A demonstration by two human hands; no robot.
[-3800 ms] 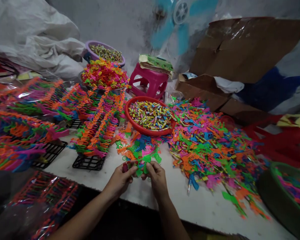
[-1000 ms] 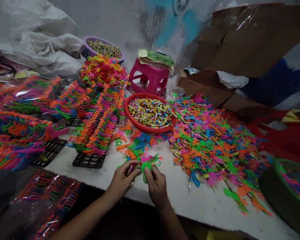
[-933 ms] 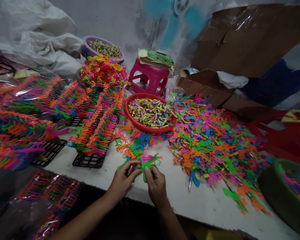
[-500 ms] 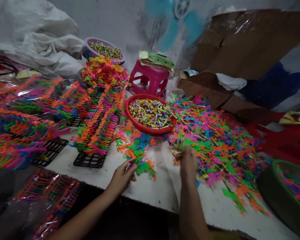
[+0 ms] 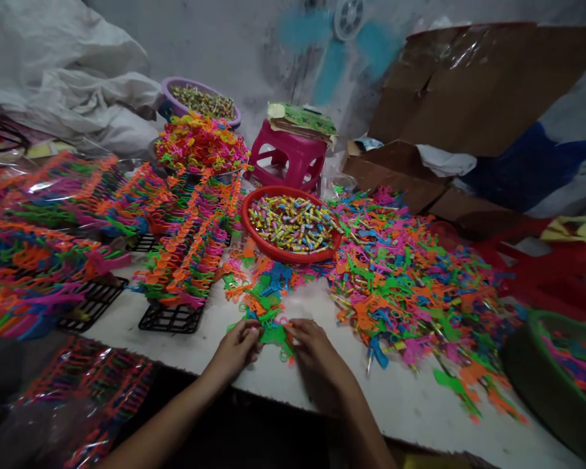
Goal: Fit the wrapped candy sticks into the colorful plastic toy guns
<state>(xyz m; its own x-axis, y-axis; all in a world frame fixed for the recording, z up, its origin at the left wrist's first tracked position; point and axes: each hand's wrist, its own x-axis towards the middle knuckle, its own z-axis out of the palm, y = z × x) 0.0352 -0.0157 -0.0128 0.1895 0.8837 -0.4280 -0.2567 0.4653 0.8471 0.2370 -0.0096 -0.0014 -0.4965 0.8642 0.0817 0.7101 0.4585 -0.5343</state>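
Observation:
My left hand (image 5: 238, 345) is closed, thumb against curled fingers, at the near left side of a small pile of flat plastic pieces (image 5: 273, 333) in green, orange and blue. What it pinches, if anything, is too small to make out. Opposite it, my right hand (image 5: 313, 346) reaches in from the right with its fingertips together at the pile's edge. A bit of pink shows by those fingertips, but I cannot tell whether it is held. Just beyond the pile sits a red basin (image 5: 293, 259) of small yellow-wrapped tubes.
A wide heap of bright plastic pieces (image 5: 400, 273) spreads to the right, near a green tub (image 5: 537, 371). On the left, packed rows of pieces (image 5: 190, 241) stand on black racks (image 5: 170, 318). Behind are a pink stool (image 5: 286, 156), cardboard boxes (image 5: 463, 85) and a fan (image 5: 349, 19).
My right hand has moved left and nearer, from the big heap to the small pile beside my left hand. My left hand has stayed nearly in place.

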